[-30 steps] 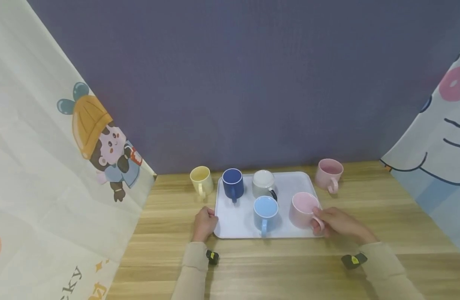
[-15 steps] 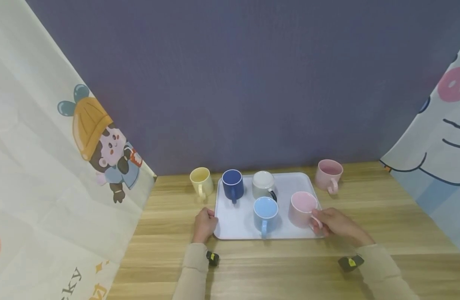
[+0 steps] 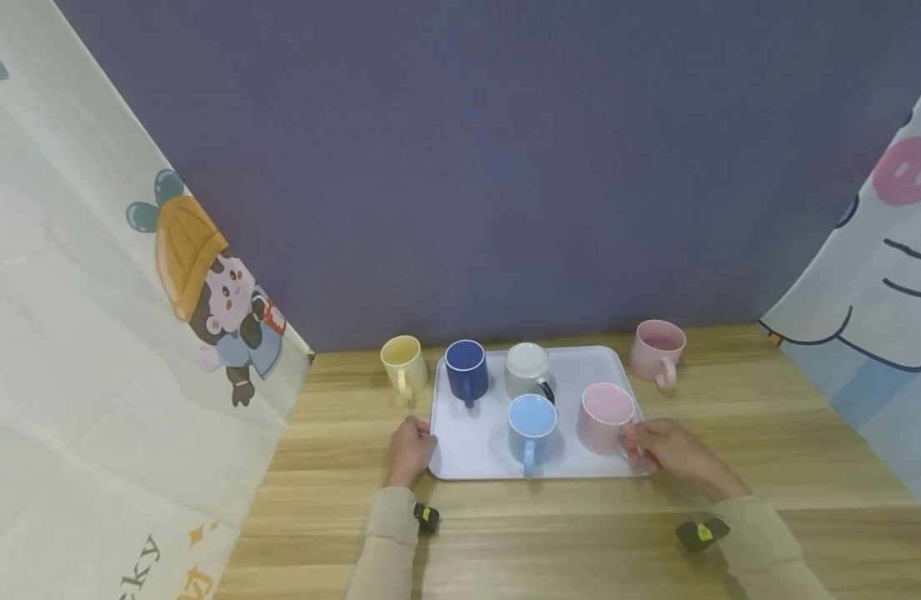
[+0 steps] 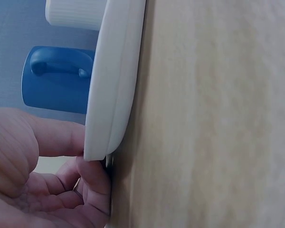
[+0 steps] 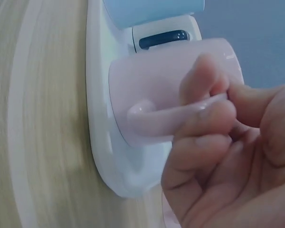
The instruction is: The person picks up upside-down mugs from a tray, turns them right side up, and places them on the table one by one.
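Note:
My left hand (image 3: 411, 451) pinches the left edge of a white tray (image 3: 460, 448), with the thumb above the rim and the fingers curled below it in the left wrist view. A light pink mug (image 5: 154, 78) stands upright on the tray's right part. Its handle is gripped by the fingers and thumb of my right hand (image 3: 678, 450). Also on the tray are a light blue mug (image 3: 531, 429) at the front middle, a dark blue mug (image 3: 465, 371) at the back left, and a white mug (image 3: 526, 371) with a black handle behind the light blue one.
A yellow mug (image 3: 403, 367) stands on the wooden table (image 3: 550, 533) left of the tray. Beyond the tray's back right corner is a darker pink mug (image 3: 658, 352). A dark blue-grey wall (image 3: 490, 183) rises behind, with printed white curtains (image 3: 77, 333) at both sides.
The light pink mug and my right hand have shifted very slightly to the left. My left hand stays at the tray's edge.

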`<state>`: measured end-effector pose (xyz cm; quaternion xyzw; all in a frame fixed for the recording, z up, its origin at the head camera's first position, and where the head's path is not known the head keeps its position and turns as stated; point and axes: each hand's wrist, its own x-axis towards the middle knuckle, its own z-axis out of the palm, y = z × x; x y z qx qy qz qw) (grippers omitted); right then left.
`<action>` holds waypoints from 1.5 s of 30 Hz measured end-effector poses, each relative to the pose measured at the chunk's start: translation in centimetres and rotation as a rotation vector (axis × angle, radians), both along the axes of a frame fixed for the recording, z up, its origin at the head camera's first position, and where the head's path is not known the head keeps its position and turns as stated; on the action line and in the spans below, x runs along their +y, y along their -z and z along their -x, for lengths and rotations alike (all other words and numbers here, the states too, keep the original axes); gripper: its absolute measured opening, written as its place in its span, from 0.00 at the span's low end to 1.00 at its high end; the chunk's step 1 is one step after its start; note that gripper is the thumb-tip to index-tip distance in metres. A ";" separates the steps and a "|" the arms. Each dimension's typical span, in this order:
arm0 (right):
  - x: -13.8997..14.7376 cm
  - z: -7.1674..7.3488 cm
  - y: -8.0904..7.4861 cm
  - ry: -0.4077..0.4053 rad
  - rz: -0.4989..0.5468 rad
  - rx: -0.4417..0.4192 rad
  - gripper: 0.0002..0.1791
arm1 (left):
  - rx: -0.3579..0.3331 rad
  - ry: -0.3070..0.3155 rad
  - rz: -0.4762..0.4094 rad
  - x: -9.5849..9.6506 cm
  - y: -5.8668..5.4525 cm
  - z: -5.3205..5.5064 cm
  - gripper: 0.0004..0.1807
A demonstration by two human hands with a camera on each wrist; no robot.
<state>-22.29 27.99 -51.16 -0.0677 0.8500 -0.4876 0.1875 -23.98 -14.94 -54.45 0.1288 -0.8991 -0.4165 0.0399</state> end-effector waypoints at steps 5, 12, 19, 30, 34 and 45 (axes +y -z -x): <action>-0.4 -0.1 0.4 0.042 -0.009 0.082 0.25 | 0.007 0.000 -0.003 0.0 0.3 0.0 0.09; -0.9 0.0 0.6 0.136 -0.020 0.135 0.28 | 0.004 -0.002 -0.018 0.1 0.3 0.1 0.09; -1.6 0.5 -0.2 0.201 -0.017 0.202 0.30 | -0.001 -0.007 -0.020 0.0 0.2 0.0 0.09; -2.9 1.5 -2.6 0.365 0.066 0.249 0.29 | 0.020 -0.009 0.014 -0.1 0.6 0.1 0.07; -3.5 1.9 -3.5 0.396 0.110 0.286 0.28 | 0.022 -0.012 0.007 -0.1 0.5 0.1 0.07; -5.1 2.6 -5.2 0.448 0.173 0.306 0.27 | 0.002 -0.010 -0.006 0.0 0.6 0.2 0.08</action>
